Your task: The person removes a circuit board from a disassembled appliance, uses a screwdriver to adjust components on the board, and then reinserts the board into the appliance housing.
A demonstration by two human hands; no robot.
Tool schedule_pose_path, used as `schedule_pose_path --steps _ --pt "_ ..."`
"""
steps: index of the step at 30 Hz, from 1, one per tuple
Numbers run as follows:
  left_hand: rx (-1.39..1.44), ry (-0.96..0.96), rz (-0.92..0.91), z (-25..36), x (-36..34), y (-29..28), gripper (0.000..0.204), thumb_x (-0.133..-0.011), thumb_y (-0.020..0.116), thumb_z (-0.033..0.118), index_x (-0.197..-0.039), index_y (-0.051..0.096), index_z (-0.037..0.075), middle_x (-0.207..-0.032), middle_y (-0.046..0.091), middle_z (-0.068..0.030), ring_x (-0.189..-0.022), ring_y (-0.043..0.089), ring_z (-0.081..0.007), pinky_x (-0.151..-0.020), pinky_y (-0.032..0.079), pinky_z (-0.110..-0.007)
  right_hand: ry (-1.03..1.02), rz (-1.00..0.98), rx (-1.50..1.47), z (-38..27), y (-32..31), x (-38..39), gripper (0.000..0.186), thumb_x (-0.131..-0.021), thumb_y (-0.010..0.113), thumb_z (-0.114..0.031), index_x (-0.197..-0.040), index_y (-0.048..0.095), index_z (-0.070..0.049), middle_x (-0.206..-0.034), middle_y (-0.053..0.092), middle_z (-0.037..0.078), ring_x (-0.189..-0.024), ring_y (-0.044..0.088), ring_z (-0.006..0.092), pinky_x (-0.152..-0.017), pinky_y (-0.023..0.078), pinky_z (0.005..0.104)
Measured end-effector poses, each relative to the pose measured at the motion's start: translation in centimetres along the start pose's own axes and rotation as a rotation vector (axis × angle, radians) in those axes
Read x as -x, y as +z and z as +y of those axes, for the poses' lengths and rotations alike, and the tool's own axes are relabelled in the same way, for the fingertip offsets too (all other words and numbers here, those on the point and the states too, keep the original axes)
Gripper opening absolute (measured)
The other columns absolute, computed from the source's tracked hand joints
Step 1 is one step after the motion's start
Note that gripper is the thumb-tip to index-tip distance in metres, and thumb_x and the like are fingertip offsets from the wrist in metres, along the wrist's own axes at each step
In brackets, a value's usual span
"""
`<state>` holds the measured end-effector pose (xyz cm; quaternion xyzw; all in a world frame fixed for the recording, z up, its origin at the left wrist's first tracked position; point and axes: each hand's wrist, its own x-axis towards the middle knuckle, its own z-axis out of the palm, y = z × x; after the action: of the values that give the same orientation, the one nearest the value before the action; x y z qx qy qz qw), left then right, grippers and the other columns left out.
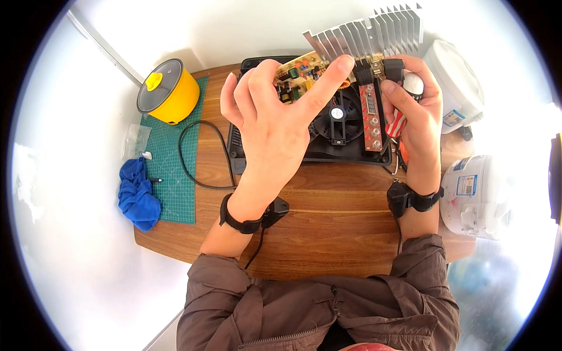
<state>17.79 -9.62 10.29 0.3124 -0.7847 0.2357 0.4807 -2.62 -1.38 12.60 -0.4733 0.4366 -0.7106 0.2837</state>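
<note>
A circuit board (297,73) with a finned silver heat sink (374,38) is tilted up over an open black appliance housing (321,157). My left hand (272,114) spans the board, fingers curled at its left edge and thumb reaching across it by the heat sink. At the board's right end my right hand (422,114) is closed around a thing with a white rounded end (413,85) and red-and-white stripes; its kind is unclear. Its thumb is beside a black block (393,70). Below lie a round fan (338,120) and a narrow red control board (372,120).
A yellow pot (178,96) with a lid, a blue cloth (139,193) and a clear bag (136,141) are by a green cutting mat (175,193) at left. A black cable (182,155) loops across the wooden table (328,222). White tubs (453,82) stand at right.
</note>
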Motion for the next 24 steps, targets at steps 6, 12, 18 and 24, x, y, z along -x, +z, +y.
schedule_pose_path --steps 6,12,18,24 --pt "0.037 0.016 0.103 -0.5 0.0 0.6 0.072 -0.086 0.067 0.003 -0.147 0.059 0.041 -0.113 0.051 -0.0057 -0.109 0.053 -0.0243 -0.108 0.036 -0.05 0.015 0.002 0.039 -0.5 -0.2 0.1 0.033 -0.09 0.072 0.003 -0.123 0.067 0.002 -0.096 0.071 0.005 -0.06 0.056 0.004 -0.051 0.043 0.0207" --pt "0.048 -0.005 0.091 -1.0 0.2 0.8 0.096 -0.061 0.075 -0.01 -0.153 0.051 0.008 -0.128 0.055 -0.0071 -0.117 0.053 -0.0277 -0.107 0.033 -0.047 -0.109 0.198 0.08 -2.1 -0.6 0.1 0.051 -0.094 0.065 0.003 -0.142 0.05 0.005 -0.108 0.063 0.006 -0.073 0.062 0.0112 -0.061 0.05 0.0243" --pt "0.067 0.022 0.124 -0.9 -0.1 0.3 0.09 -0.061 0.072 -0.012 -0.146 0.061 0.016 -0.123 0.056 -0.004 -0.117 0.054 -0.0257 -0.103 0.032 -0.042 -0.294 -0.012 -0.471 -6.9 -6.7 1.1 0.051 -0.1 0.058 -0.002 -0.145 0.039 0.013 -0.117 0.051 0.018 -0.106 0.052 0.0225 -0.089 0.049 0.0344" --pt "0.018 0.08 0.137 -0.4 0.0 0.2 0.078 -0.067 0.071 -0.013 -0.136 0.072 0.024 -0.116 0.055 0.002 -0.116 0.055 -0.0216 -0.099 0.032 -0.039 -0.571 -0.21 -0.586 -11.2 -9.2 4.2 0.03 -0.091 0.067 -0.001 -0.116 0.051 -0.001 -0.107 0.039 0.008 -0.105 0.045 0.0171 -0.085 0.045 0.0305"
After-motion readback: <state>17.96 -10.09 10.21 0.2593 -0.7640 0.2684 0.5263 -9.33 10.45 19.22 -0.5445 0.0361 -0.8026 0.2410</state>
